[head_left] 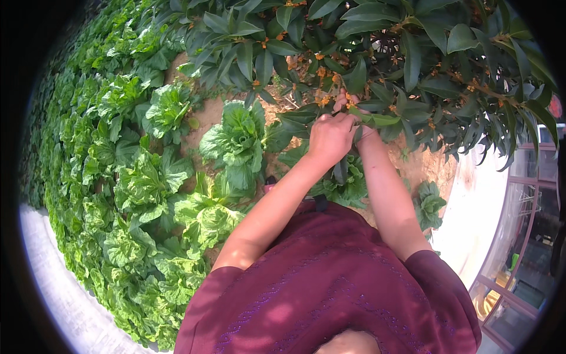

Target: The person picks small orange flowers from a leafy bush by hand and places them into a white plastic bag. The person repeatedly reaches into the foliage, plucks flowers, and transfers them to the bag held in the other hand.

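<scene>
Both my hands reach up into a leafy shrub (377, 35) with dark green leaves and small clusters of orange flowers (323, 100). My left hand (332, 137) is bent closed among the leaves, knuckles up. Its fingertips meet my right hand, and what lies between them is hidden. My right hand (343, 101) is mostly covered by the left one and by leaves. Its visible fingers close at a flowering twig (337, 78). A lighter green leaf (382, 120) lies beside the right wrist.
Rows of leafy green vegetables (141, 183) fill the left side, bounded by a pale paved strip (50, 253). Single heads (236, 138) grow in brown soil (203, 121) near my arms. At the right are a bright pale strip (471, 200) and a framed window (522, 224).
</scene>
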